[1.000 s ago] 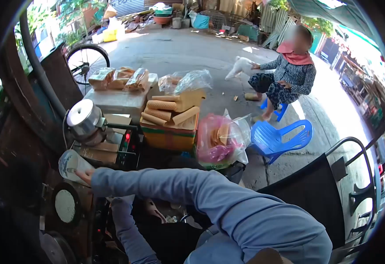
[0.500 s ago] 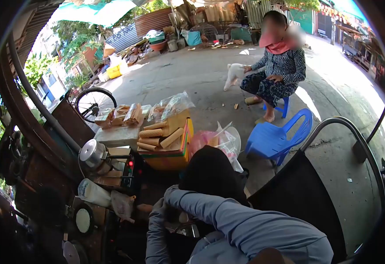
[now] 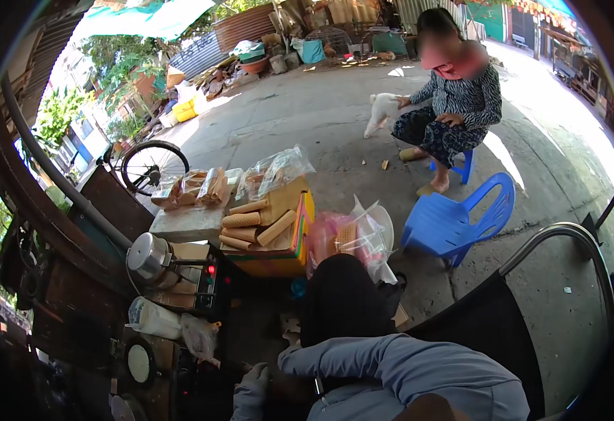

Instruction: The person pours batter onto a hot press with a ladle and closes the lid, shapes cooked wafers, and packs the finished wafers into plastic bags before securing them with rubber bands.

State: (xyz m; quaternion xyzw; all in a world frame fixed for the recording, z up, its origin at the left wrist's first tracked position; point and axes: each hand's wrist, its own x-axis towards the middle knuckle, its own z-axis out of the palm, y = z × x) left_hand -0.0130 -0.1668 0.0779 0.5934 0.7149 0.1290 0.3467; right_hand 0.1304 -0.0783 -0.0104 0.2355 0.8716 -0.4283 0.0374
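My left hand [image 3: 256,376], in a grey glove, is low in the middle, right of the dark cooking stand. Its fingers look curled; what they hold, if anything, is lost in shadow. My right hand [image 3: 290,334] is beside my dark-clad knee, its fingers mostly hidden below the blue-grey sleeve [image 3: 363,354]. To the left, a pale batter round [image 3: 138,363] lies in a round black iron. Above it are a whitish plastic jug [image 3: 156,319], a clear plastic bag [image 3: 200,335] and a lidded metal pot [image 3: 149,254].
Rolled waffles [image 3: 276,228] lie on a yellow box [image 3: 272,263] ahead. Bagged goods [image 3: 193,188] rest on a grey block behind. A blue plastic chair [image 3: 454,221] stands right, near a seated person [image 3: 454,105] touching a white dog [image 3: 382,112]. A black chair [image 3: 489,337] borders my right side.
My forearms have come apart from their crossed position. My left hand has moved lower, and my right hand has moved down beside my knee. The view has shifted slightly.
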